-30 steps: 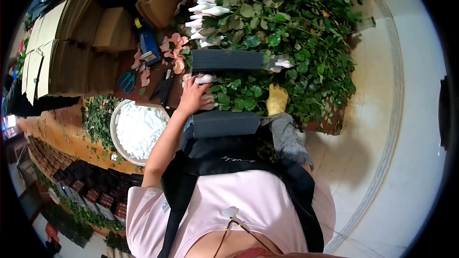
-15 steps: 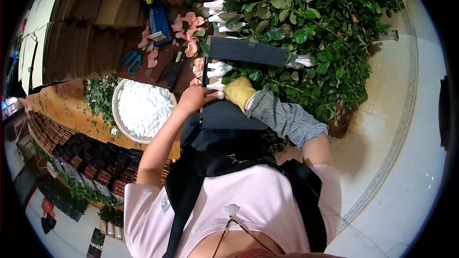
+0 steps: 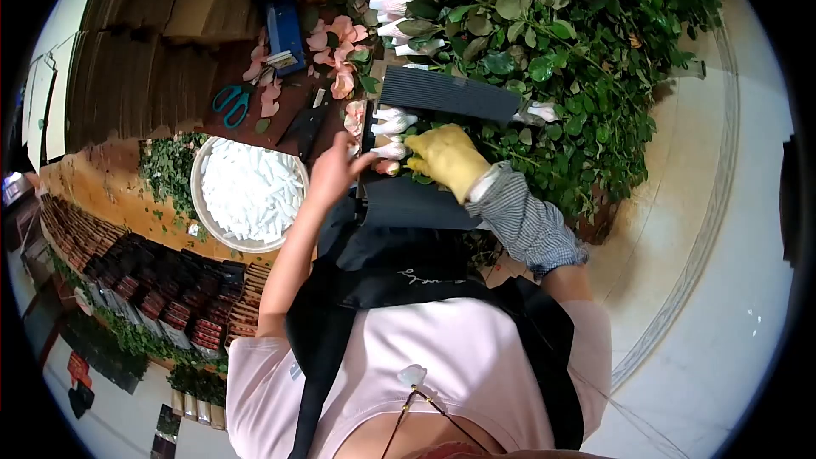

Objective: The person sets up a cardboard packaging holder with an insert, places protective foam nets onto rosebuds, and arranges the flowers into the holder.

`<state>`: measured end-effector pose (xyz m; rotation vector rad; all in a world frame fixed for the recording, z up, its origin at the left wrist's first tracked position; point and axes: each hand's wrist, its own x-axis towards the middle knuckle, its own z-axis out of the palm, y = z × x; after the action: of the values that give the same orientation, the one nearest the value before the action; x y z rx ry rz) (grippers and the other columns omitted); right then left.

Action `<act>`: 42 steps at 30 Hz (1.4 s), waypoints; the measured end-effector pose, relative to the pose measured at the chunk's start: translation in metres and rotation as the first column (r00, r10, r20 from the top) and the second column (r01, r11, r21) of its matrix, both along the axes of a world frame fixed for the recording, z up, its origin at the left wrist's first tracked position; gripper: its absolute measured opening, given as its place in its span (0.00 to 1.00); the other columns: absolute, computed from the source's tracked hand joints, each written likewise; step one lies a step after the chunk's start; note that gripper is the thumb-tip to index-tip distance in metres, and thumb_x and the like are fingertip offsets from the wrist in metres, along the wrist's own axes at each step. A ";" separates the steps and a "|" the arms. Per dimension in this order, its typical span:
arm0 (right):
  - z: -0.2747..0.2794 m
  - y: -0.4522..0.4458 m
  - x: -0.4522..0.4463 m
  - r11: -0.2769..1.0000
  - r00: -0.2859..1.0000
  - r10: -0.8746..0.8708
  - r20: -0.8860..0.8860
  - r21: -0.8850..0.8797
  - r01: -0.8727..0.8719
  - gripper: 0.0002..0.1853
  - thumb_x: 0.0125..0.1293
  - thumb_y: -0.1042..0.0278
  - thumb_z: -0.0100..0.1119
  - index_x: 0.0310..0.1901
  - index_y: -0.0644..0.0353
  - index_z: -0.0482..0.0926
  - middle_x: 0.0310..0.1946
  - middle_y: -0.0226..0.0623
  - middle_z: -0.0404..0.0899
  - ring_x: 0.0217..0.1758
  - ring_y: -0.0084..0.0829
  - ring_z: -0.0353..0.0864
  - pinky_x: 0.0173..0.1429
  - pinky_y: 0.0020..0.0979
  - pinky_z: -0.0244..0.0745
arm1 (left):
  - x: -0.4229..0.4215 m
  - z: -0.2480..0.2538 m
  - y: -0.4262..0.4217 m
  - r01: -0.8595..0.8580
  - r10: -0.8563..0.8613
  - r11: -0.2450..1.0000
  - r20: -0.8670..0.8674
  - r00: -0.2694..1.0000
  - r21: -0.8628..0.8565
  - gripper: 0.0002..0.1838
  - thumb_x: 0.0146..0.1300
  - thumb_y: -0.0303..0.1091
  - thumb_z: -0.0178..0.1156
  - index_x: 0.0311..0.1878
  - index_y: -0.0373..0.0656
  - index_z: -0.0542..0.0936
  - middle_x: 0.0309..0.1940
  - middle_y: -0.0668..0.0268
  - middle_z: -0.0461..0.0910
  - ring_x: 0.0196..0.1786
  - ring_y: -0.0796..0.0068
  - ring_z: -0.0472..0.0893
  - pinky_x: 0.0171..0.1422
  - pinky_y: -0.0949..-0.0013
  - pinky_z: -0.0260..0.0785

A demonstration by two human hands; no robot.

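Observation:
A short row of pale rose heads in white net sleeves (image 3: pixel 393 126) lies on the board, stems pointing right. My bare left hand (image 3: pixel 336 172) is open at the left of the row, thumb and forefinger apart, the thumb close to the lowest sleeved rose (image 3: pixel 389 151). Below that rose is a pinkish rosebud (image 3: pixel 387 167) showing no sleeve. My right hand (image 3: pixel 446 157), in a yellow glove, is beside the stems just right of these heads. Its fingers are parted, with their tips near the necks of the lowest roses. A dark corrugated cardboard strip (image 3: pixel 449 93) crosses the stems above.
A round tub (image 3: pixel 197 195) of white net sleeves stands left. Teal scissors (image 3: pixel 230 106), a black-handled knife (image 3: pixel 308 123), a blue tape dispenser (image 3: pixel 284 30) and fallen petals (image 3: pixel 342 81) lie on the table. Leafy stems (image 3: pixel 569 59) fill the right; cardboard stacks (image 3: pixel 127 76) stand upper left.
My left hand has drawn back leftward from the lowest bud and its fingers have spread. My gloved right hand has shifted slightly right and its fingers have opened. The view has shifted slightly.

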<state>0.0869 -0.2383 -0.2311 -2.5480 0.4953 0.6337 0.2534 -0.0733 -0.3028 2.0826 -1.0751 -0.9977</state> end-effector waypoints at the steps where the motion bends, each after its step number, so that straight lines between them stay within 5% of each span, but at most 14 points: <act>1: 0.003 0.004 0.008 0.993 0.986 0.025 -0.164 -0.106 -0.042 0.14 0.65 0.55 0.63 0.45 0.55 0.83 0.38 0.39 0.86 0.44 0.39 0.85 0.48 0.39 0.78 | -0.008 -0.005 -0.008 0.112 -0.111 0.993 0.040 0.993 -0.027 0.20 0.60 0.49 0.69 0.39 0.41 0.79 0.32 0.54 0.82 0.37 0.47 0.82 0.40 0.53 0.73; 4: -0.070 0.012 -0.001 0.970 0.961 0.031 -0.276 -0.225 -0.096 0.07 0.64 0.62 0.61 0.38 0.54 0.83 0.33 0.37 0.87 0.40 0.37 0.87 0.46 0.37 0.79 | -0.011 -0.020 -0.018 0.288 -0.278 0.955 0.133 0.951 -0.066 0.14 0.62 0.43 0.67 0.38 0.41 0.81 0.37 0.55 0.82 0.41 0.48 0.82 0.44 0.54 0.73; 9: -0.063 0.007 -0.010 0.972 0.970 0.015 -0.243 -0.222 -0.070 0.08 0.64 0.63 0.61 0.41 0.54 0.84 0.34 0.37 0.87 0.39 0.36 0.87 0.45 0.37 0.80 | 0.047 -0.012 0.021 -0.247 0.251 0.900 -0.038 0.967 -0.359 0.05 0.62 0.27 0.59 0.36 0.34 0.79 0.34 0.58 0.80 0.39 0.59 0.81 0.49 0.63 0.72; 11: -0.041 -0.006 -0.018 0.970 0.970 -0.207 0.129 0.157 0.186 0.11 0.65 0.59 0.63 0.43 0.55 0.83 0.33 0.37 0.87 0.38 0.38 0.86 0.45 0.38 0.80 | 0.042 -0.003 0.018 -0.236 0.205 0.869 -0.117 0.972 -0.435 0.05 0.62 0.27 0.60 0.35 0.34 0.78 0.33 0.58 0.80 0.38 0.60 0.81 0.47 0.64 0.72; 13: -0.012 -0.007 -0.007 0.978 0.973 -0.199 0.114 -0.044 0.205 0.15 0.65 0.55 0.63 0.47 0.56 0.83 0.36 0.38 0.87 0.40 0.40 0.85 0.46 0.39 0.79 | 0.034 -0.014 0.022 -0.229 0.128 0.924 -0.318 0.940 -0.307 0.08 0.63 0.30 0.61 0.33 0.34 0.77 0.28 0.59 0.80 0.31 0.63 0.79 0.40 0.65 0.72; 17: -0.051 -0.008 0.022 0.950 0.876 -0.296 -0.381 -0.210 0.230 0.14 0.68 0.63 0.56 0.50 0.59 0.84 0.47 0.39 0.87 0.51 0.41 0.86 0.55 0.43 0.79 | -0.010 -0.017 -0.021 0.048 -0.023 0.994 0.232 0.972 -0.100 0.19 0.64 0.45 0.66 0.43 0.38 0.75 0.24 0.54 0.81 0.29 0.52 0.83 0.33 0.55 0.75; 19: -0.086 -0.008 0.015 0.954 0.872 -0.243 -0.426 -0.267 0.135 0.11 0.66 0.62 0.57 0.43 0.51 0.87 0.44 0.38 0.88 0.47 0.39 0.87 0.42 0.44 0.84 | -0.021 -0.033 -0.037 0.129 -0.101 0.989 0.298 0.949 -0.075 0.18 0.63 0.44 0.64 0.45 0.39 0.76 0.32 0.50 0.82 0.34 0.45 0.83 0.37 0.50 0.75; 22: -0.063 -0.005 0.018 0.954 0.844 -0.284 -0.455 -0.223 0.201 0.14 0.68 0.67 0.54 0.49 0.56 0.86 0.49 0.40 0.86 0.53 0.40 0.86 0.55 0.42 0.80 | -0.016 -0.025 -0.037 0.043 -0.012 0.963 0.118 0.993 -0.265 0.08 0.63 0.34 0.61 0.38 0.40 0.82 0.35 0.52 0.83 0.40 0.47 0.83 0.44 0.52 0.75; 25: -0.084 -0.003 0.007 0.952 0.918 -0.170 -0.360 -0.301 0.058 0.12 0.67 0.63 0.55 0.48 0.52 0.85 0.38 0.35 0.88 0.42 0.39 0.88 0.37 0.43 0.83 | 0.026 -0.022 -0.015 -0.319 0.354 0.895 0.061 0.933 -0.312 0.06 0.62 0.29 0.60 0.36 0.37 0.83 0.35 0.52 0.81 0.39 0.49 0.82 0.45 0.58 0.74; 28: -0.057 -0.001 -0.020 0.951 0.993 -0.032 0.111 -0.301 0.064 0.15 0.67 0.66 0.54 0.53 0.56 0.81 0.33 0.35 0.87 0.37 0.37 0.88 0.35 0.41 0.81 | 0.050 -0.011 0.000 -0.166 0.216 0.885 0.066 0.974 -0.435 0.06 0.63 0.27 0.60 0.33 0.34 0.78 0.38 0.54 0.78 0.36 0.56 0.78 0.42 0.65 0.71; 30: -0.033 0.005 -0.004 0.933 0.996 -0.082 -0.034 -0.355 0.065 0.16 0.66 0.67 0.54 0.55 0.58 0.79 0.32 0.36 0.87 0.36 0.37 0.88 0.34 0.39 0.80 | 0.036 -0.015 -0.001 -0.186 0.126 0.946 -0.227 0.966 -0.265 0.05 0.64 0.25 0.56 0.35 0.33 0.76 0.31 0.60 0.77 0.35 0.70 0.77 0.42 0.67 0.70; 31: -0.026 0.008 0.001 0.913 0.974 -0.142 -0.179 -0.405 0.059 0.18 0.66 0.68 0.54 0.56 0.59 0.77 0.31 0.36 0.86 0.34 0.36 0.87 0.33 0.38 0.79 | 0.029 -0.016 -0.010 -0.122 0.103 0.991 -0.263 0.959 -0.056 0.09 0.66 0.32 0.59 0.39 0.34 0.76 0.28 0.56 0.78 0.33 0.62 0.79 0.41 0.64 0.71; 37: -0.062 -0.003 0.013 0.923 0.894 -0.291 -0.339 -0.346 0.170 0.17 0.67 0.68 0.52 0.54 0.60 0.81 0.42 0.41 0.86 0.44 0.40 0.86 0.45 0.44 0.80 | -0.024 -0.034 -0.058 0.036 -0.008 0.990 0.203 0.979 -0.135 0.13 0.65 0.39 0.62 0.47 0.42 0.77 0.31 0.49 0.82 0.36 0.41 0.82 0.38 0.46 0.73; 42: -0.106 -0.018 0.003 0.754 0.899 -0.432 0.078 -0.516 0.407 0.17 0.67 0.61 0.55 0.54 0.54 0.82 0.56 0.42 0.80 0.58 0.43 0.80 0.56 0.43 0.78 | -0.009 -0.010 -0.049 -0.295 0.364 0.853 0.085 0.928 -0.430 0.07 0.65 0.33 0.58 0.39 0.43 0.83 0.28 0.52 0.82 0.33 0.45 0.82 0.38 0.52 0.74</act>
<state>0.0903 -0.2567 -0.3366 -2.7555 1.3826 0.4250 0.2448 -0.1228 -0.3130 1.9269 -0.8686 -0.3912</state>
